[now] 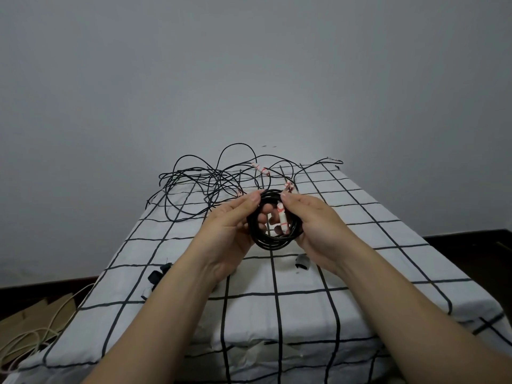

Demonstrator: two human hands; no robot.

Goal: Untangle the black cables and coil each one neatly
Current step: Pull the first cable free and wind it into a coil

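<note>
Two bare forearms reach from the near edge over the surface (277,289), which is draped in a white cloth with a black grid. Down to the left of the fingers, off the surface and low on the floor, flat brown cardboard (25,317) lies with a cream cord (36,332) looped loosely over it; whether the cardboard forms a box cannot be told. Just nearer than the fingers, a small black strap (302,262) lies on the cloth below the right wrist, and a second black strap (156,275) lies beside the left forearm. Above them, the left hand (230,234) and right hand (315,231) hold the coiled black cable (273,241) up between them, off the cloth. The fingers (266,210) of both hands are curled round the ring of cable from opposite sides, thumbs pressed near its top, fingertips showing through its middle. A cable end wrapped in white and red tape (283,221) lies across the coil under the right thumb. Beyond the fingers, at the far end of the surface, the tangle of black cables (210,181) sprawls in loose crossing loops, some rising off the cloth and some hanging past the left edge, with more taped ends (260,169) among them. Behind it stands a plain grey wall (249,79).
</note>
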